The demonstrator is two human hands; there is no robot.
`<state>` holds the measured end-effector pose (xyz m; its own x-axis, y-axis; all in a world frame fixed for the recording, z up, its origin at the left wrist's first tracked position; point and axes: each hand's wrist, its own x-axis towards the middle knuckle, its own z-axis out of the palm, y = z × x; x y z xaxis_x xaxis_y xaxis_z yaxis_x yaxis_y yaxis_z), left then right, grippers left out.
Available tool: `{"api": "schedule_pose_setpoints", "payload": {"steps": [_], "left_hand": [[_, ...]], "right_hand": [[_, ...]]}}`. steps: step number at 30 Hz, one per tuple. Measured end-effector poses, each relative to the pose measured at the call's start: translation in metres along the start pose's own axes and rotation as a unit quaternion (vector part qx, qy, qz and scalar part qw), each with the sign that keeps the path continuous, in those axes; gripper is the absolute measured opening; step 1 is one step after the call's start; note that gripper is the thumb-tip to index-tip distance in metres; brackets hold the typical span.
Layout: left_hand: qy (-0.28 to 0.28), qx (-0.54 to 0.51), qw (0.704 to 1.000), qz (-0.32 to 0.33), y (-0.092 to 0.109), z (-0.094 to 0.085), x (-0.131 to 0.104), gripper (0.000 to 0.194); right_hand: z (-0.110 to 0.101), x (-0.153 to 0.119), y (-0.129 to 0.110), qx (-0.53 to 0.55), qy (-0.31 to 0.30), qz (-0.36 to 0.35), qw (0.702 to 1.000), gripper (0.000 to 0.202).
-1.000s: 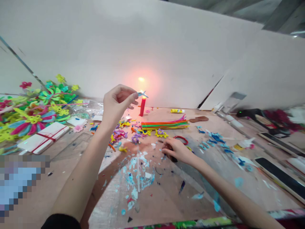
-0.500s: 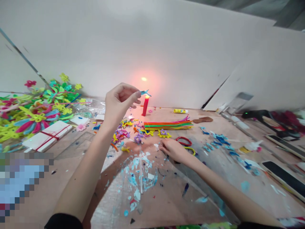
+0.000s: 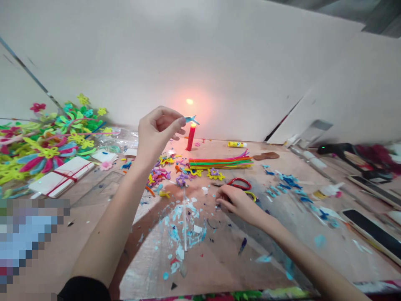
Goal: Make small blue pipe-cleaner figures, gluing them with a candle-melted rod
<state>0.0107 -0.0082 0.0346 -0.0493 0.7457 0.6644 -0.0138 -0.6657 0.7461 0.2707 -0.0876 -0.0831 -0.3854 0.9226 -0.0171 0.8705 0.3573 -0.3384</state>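
Note:
My left hand (image 3: 161, 129) is raised over the back of the table, thumb and fingertips pinching a small light-blue forked piece (image 3: 192, 120). The piece sits at the flame of a lit red candle (image 3: 191, 138), just above its top. Low over the table, my right hand (image 3: 234, 201) has loosely bent fingers, with nothing visible in them. Right behind it lie scissors with red and yellow handles (image 3: 241, 181), partly covered by the hand. In front of my hands, light-blue and white scraps (image 3: 180, 228) surround a thin clear stick (image 3: 185, 225).
Pipe cleaners (image 3: 221, 163) lie bundled behind the scissors, near a yellow tube (image 3: 237, 144). Small blue pieces (image 3: 290, 181) are spread at right, beside a dark phone-like slab (image 3: 372, 234). Fuzzy flowers (image 3: 48, 152) heap up at left, near a white box (image 3: 62, 177). A pale wall stands behind.
My right hand has shifted slightly right and its fingers have loosened, uncovering the scissors' blades. My left hand keeps the blue piece at the flame, almost unmoved.

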Motion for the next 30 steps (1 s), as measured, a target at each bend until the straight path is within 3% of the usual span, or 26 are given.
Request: {"api": "schedule_pose_setpoints", "payload": {"steps": [3,6,10,17,21,25,30], "left_hand": [[-0.002,0.015,1.000,0.004,-0.001,0.001,-0.001,0.006],[-0.005,0.026,1.000,0.006,-0.001,0.001,-0.001,0.006],[-0.009,0.016,1.000,0.008,0.000,0.001,-0.002,0.006],[-0.013,0.001,1.000,0.007,0.002,0.001,-0.003,0.007],[-0.010,0.021,1.000,-0.002,0.005,0.002,-0.004,0.007],[-0.012,0.037,0.999,-0.002,0.005,0.002,-0.006,0.007],[-0.021,0.027,0.999,0.002,0.004,0.004,-0.007,0.007]], "right_hand": [[0.002,-0.010,-0.025,0.097,-0.052,-0.073,0.991,0.006],[0.010,-0.015,-0.043,0.127,-0.111,-0.133,0.977,0.017],[0.025,-0.020,-0.052,0.137,-0.125,-0.170,0.968,0.030],[0.042,-0.021,-0.063,0.118,-0.108,-0.191,0.968,0.016],[0.045,-0.020,-0.065,0.055,-0.073,-0.210,0.973,0.020],[0.045,-0.014,-0.053,0.005,-0.031,-0.174,0.984,0.023],[0.032,-0.006,-0.025,0.030,0.030,-0.129,0.991,0.017]]}}
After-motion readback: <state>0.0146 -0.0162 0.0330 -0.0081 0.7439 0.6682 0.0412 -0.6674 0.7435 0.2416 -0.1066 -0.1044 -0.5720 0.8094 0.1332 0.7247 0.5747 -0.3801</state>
